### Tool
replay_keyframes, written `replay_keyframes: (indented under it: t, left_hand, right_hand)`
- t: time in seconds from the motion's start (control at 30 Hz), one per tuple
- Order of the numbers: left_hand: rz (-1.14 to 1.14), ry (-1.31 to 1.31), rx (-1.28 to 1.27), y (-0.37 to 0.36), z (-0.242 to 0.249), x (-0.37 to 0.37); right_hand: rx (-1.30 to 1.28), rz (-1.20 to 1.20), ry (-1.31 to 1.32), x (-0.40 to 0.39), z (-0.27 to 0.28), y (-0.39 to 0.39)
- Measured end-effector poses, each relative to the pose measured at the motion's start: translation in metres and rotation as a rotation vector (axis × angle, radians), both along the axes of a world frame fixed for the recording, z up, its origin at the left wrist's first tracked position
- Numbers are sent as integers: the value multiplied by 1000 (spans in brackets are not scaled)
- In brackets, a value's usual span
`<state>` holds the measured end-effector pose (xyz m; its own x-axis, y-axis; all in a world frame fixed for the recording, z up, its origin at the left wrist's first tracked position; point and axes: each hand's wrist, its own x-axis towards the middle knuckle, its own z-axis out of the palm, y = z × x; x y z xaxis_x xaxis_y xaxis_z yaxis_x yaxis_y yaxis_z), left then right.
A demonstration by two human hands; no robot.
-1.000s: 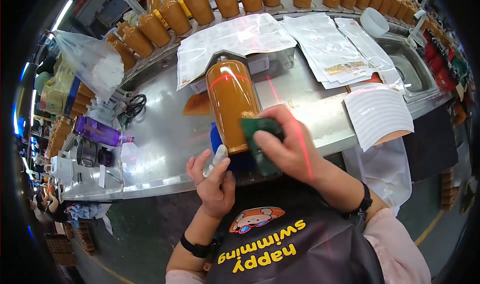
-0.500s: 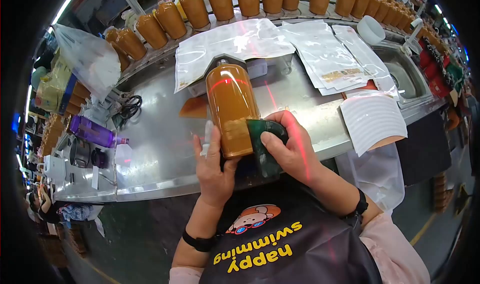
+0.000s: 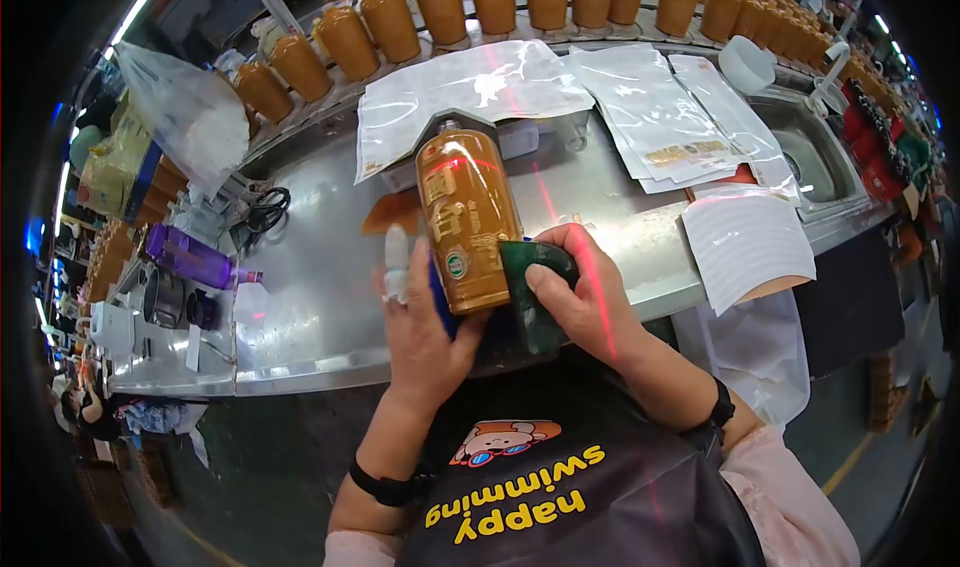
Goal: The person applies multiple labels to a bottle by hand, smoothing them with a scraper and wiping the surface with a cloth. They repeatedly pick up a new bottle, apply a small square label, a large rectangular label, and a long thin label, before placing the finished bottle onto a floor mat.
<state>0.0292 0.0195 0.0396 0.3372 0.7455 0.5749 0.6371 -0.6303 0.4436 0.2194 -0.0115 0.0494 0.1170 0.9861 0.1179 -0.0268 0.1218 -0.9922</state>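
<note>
A glossy brown bottle [image 3: 468, 222] with raised gold characters and a small green-and-white round mark lies in front of me, its neck in a dark angular holder [image 3: 455, 119]. My left hand [image 3: 420, 317] is at its lower left side, fingers apart and slightly blurred, with a white covering on one finger. Something blue shows between that hand and the bottle. My right hand [image 3: 580, 292] grips a dark green flat pad [image 3: 535, 287], whose edge is against the bottle's lower right side.
White printed sheets [image 3: 650, 117] and a curved stack of labels [image 3: 750, 242] lie on the metal table [image 3: 310, 297]. Brown bottles [image 3: 441, 7] line the far side. A sink [image 3: 810, 157] is at right, a purple bottle [image 3: 188, 257] at left.
The bottle has turned, so its gold characters and round mark now face up. My left hand has shifted slightly left and its fingers have spread. Bottles in the far row have moved.
</note>
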Motion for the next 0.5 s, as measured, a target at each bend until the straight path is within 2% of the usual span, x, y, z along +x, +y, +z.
replay_keyframes:
  t: [0.03, 0.13, 0.27, 0.3, 0.4, 0.5]
  left_hand:
    - [-56, -10, 95, 5, 12, 8]
    - [-123, 287, 147, 12, 19, 11]
    - [-144, -127, -141, 10, -22, -10]
    - [-106, -31, -139, 10, -26, -17]
    - [-41, 45, 98, 6, 5, 2]
    - [-70, 278, 185, 11, 21, 13]
  right_hand:
    - [11, -8, -32, 0, 0, 0]
    - [23, -13, -80, 1, 2, 0]
    - [-5, 13, -10, 1, -5, -1]
    - [-8, 22, -4, 2, -4, 0]
    - [-16, 18, -20, 2, 0, 0]
    - [42, -6, -74, 5, 0, 1]
